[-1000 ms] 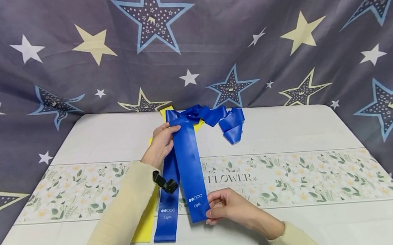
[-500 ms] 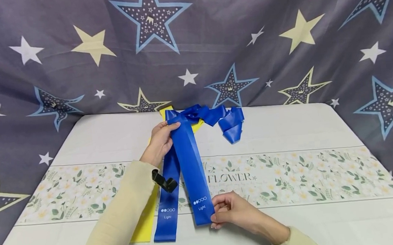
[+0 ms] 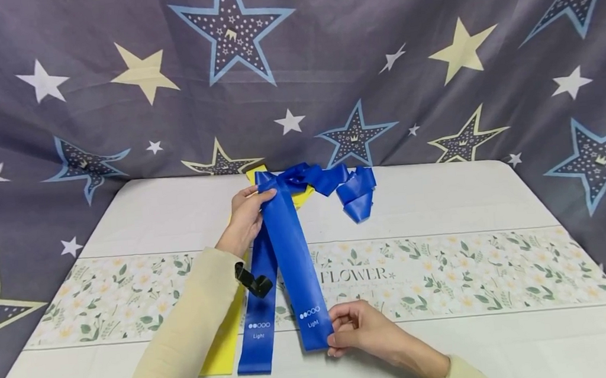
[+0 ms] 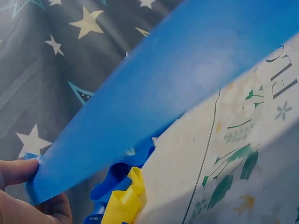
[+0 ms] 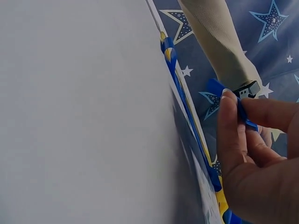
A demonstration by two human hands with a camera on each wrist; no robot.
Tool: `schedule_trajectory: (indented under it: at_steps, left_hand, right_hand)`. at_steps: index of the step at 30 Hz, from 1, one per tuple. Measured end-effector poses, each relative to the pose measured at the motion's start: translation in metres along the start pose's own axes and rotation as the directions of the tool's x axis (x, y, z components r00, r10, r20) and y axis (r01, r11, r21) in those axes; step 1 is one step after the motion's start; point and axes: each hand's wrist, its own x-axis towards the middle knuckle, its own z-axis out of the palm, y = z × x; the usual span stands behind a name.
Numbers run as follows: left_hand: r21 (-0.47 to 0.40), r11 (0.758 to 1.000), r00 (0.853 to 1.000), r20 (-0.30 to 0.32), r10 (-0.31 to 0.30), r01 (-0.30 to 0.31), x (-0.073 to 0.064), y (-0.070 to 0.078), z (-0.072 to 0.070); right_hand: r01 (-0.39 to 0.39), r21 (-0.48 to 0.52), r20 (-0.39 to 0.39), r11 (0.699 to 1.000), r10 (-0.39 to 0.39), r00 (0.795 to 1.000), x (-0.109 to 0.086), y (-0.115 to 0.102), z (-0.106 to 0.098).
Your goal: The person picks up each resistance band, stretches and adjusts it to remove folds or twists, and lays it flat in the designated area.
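Observation:
A blue resistance band (image 3: 292, 255) printed "Light" is stretched out flat between both hands, above the table. My left hand (image 3: 245, 220) pinches its far end between thumb and fingers. The near end, beside the printed circles, is pinched at its right edge by my right hand (image 3: 365, 332); the right wrist view shows this band edge-on (image 5: 242, 112) between thumb and fingers. In the left wrist view the band (image 4: 140, 102) runs from the fingertips toward the upper right. Beneath it lies another blue band (image 3: 258, 335), also marked "Light", partly over a yellow band (image 3: 222, 349).
More blue band (image 3: 357, 193) lies in loose folds at the table's back, with yellow (image 3: 304, 198) showing under it. The white tablecloth (image 3: 459, 200) carries a floral strip (image 3: 464, 274) reading "FLOWER". A star-patterned curtain (image 3: 314, 63) hangs behind the table.
My right hand has shifted slightly right and toward the near edge, carrying the band's near end with it. My left hand has stayed almost in place, still pinching the far end.

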Motion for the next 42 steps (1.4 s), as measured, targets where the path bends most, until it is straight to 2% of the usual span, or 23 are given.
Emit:
schedule_trajectory:
  at_steps: [3, 6, 10, 14, 17, 23, 30, 37, 42]
  left_hand:
    - [0.018, 1.000, 0.999, 0.035, 0.009, -0.010, -0.001, 0.003, 0.000]
    - [0.120, 0.992, 0.997, 0.062, 0.038, -0.045, -0.002, 0.007, 0.002]
    - [0.308, 0.944, 0.992, 0.083, 0.095, -0.116, -0.004, 0.011, 0.005]
    - [0.386, 0.910, 0.987, 0.112, 0.114, -0.149, -0.004, 0.013, 0.008]
    - [0.401, 0.905, 0.987, 0.129, 0.100, -0.144, -0.004, 0.012, 0.010]
    - [0.367, 0.925, 0.984, 0.173, 0.033, -0.095, 0.000, 0.008, 0.013]
    - [0.464, 0.879, 0.986, 0.162, 0.035, -0.107, 0.003, 0.002, 0.012]
    - [0.430, 0.903, 0.988, 0.143, -0.051, -0.016, 0.009, -0.003, 0.009]
    - [0.436, 0.900, 0.987, 0.140, -0.076, 0.008, 0.012, -0.006, 0.009]
  right_hand:
    - [-0.008, 0.004, -0.003, 1.000, 0.008, 1.000, -0.001, 0.001, 0.000]
    - [-0.013, 0.010, -0.009, 1.000, 0.013, 1.000, -0.002, 0.002, -0.001]
    - [-0.018, 0.028, 0.004, 0.999, 0.018, 1.000, -0.004, 0.003, -0.001]
    - [-0.018, 0.050, 0.031, 0.999, 0.016, 0.999, -0.005, 0.005, 0.001]
    - [-0.012, 0.058, 0.037, 0.998, 0.010, 0.999, -0.006, 0.006, 0.002]
    - [-0.016, 0.077, 0.048, 0.997, 0.012, 0.999, -0.007, 0.007, 0.006]
    - [-0.026, 0.091, 0.065, 0.996, 0.020, 0.998, -0.007, 0.009, 0.008]
    - [-0.033, 0.089, 0.073, 0.995, 0.026, 0.997, -0.007, 0.011, 0.009]
    - [-0.040, 0.094, 0.073, 0.995, 0.033, 0.997, -0.007, 0.012, 0.008]
